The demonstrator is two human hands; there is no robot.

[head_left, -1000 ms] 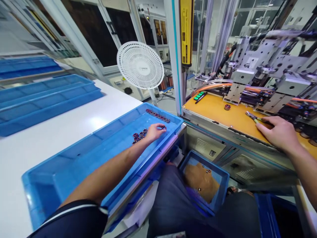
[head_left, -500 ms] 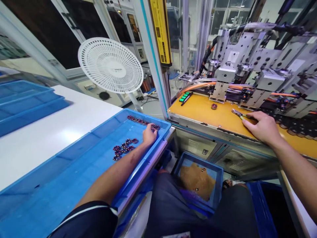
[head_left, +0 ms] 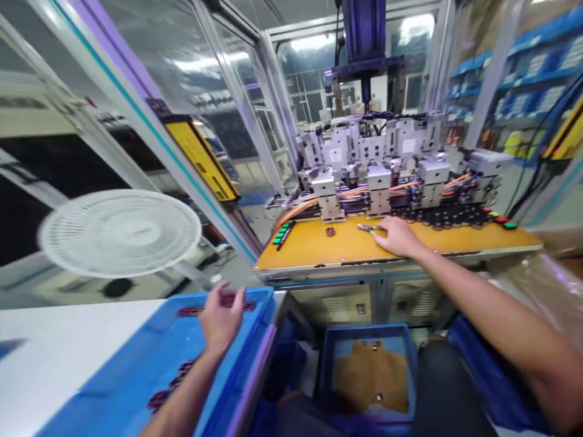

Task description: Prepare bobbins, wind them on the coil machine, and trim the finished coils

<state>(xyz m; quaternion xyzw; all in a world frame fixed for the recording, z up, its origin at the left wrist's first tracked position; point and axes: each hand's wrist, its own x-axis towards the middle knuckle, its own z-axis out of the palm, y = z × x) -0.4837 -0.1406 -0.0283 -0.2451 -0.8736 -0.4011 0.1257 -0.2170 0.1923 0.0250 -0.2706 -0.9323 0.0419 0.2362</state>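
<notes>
My left hand (head_left: 220,320) is raised over the far end of a blue tray (head_left: 264,297), thumb and fingers apart. Between them shows part of a row of small dark-red ring-shaped parts (head_left: 191,311); nothing appears held, though motion blurs the view. More of these parts (head_left: 157,400) lie in the tray beside my left forearm. On the yellow worktop, my right hand (head_left: 399,237) is closed around the handles of small pliers (head_left: 365,228), whose jaws point left. To their left, one ring-shaped part (head_left: 330,231) sits alone on the worktop (head_left: 305,252).
Metal fixtures (head_left: 379,182) stand along the worktop's back. Several dark round parts (head_left: 449,216) fill its right side. Green buttons (head_left: 283,233) and a black pen (head_left: 285,237) lie at the left. A white fan (head_left: 122,233) stands left; a lower blue bin (head_left: 328,364) holds brown sheeting.
The view has swung to the right. My left hand has lifted off the end of the row of parts and its fingers have spread. My right hand still holds the pliers on the worktop.
</notes>
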